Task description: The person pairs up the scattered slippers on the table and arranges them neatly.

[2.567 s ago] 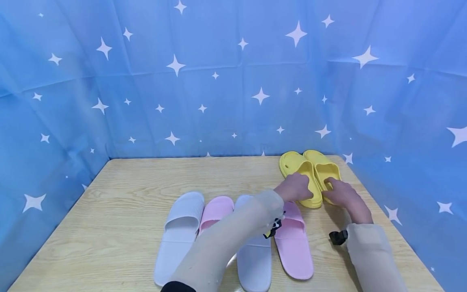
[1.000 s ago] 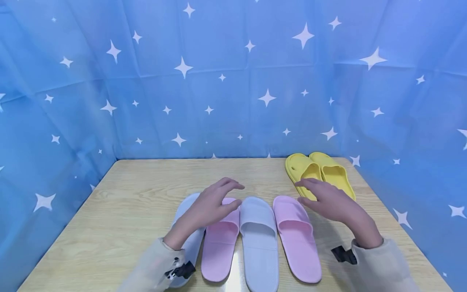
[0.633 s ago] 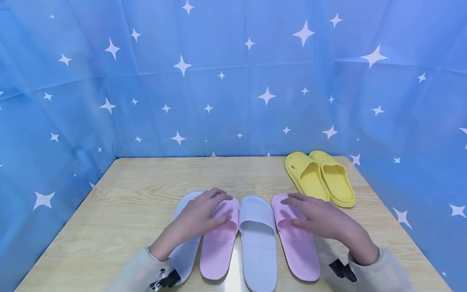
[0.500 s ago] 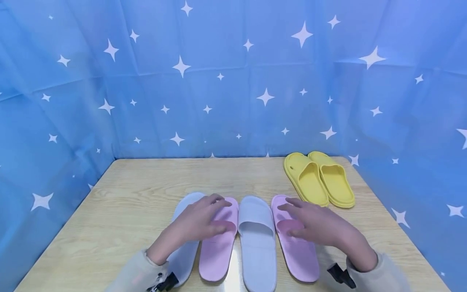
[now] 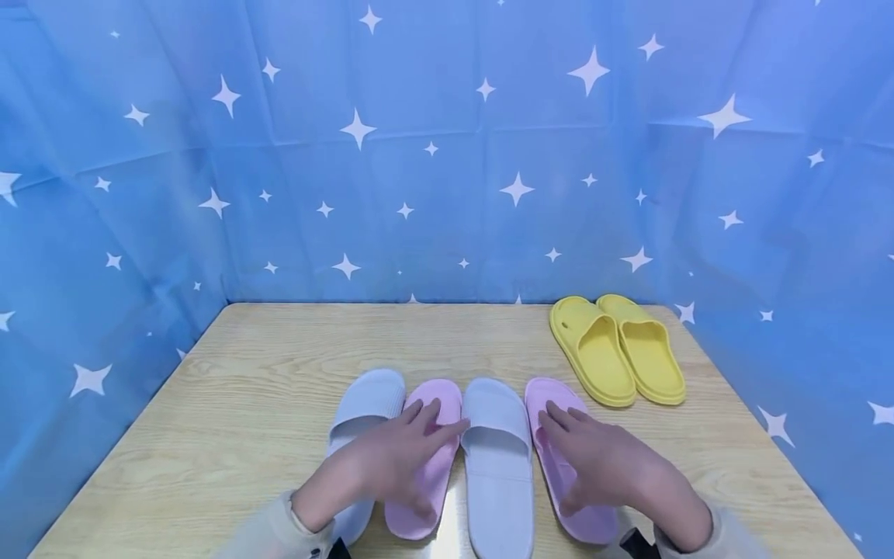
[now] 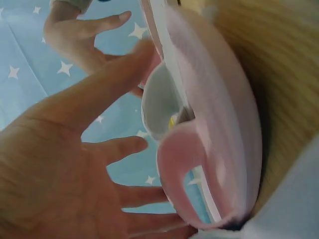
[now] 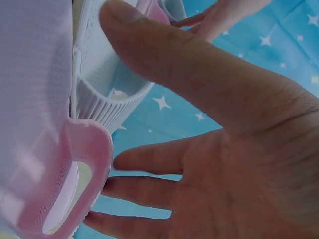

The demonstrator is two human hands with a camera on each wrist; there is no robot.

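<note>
Four slippers would be a row: a light blue slipper (image 5: pixel 373 392) at the left, a pink slipper (image 5: pixel 447 396), a second light blue slipper (image 5: pixel 498 481) and a second pink slipper (image 5: pixel 597 524). Over the left pink one is my left hand (image 5: pixel 391 458), fingers spread, with fingertips at its strap (image 6: pixel 177 149). My right hand (image 5: pixel 608 462) lies over the right pink one. In the right wrist view its fingertips meet the outer edge of that strap (image 7: pixel 97 144). Neither hand is curled round a slipper. My hands and wrists hide parts of both pink slippers and the left blue one.
Two yellow slippers (image 5: pixel 601 361) stand side by side at the table's back right corner. The wooden table (image 5: pixel 279 373) carries all the footwear. A blue star-patterned curtain (image 5: pixel 433 178) encloses its back and sides.
Both hands have left the yellow slippers and come back toward the front. They have spread apart and lowered onto the two pink slippers. The row keeps its order.
</note>
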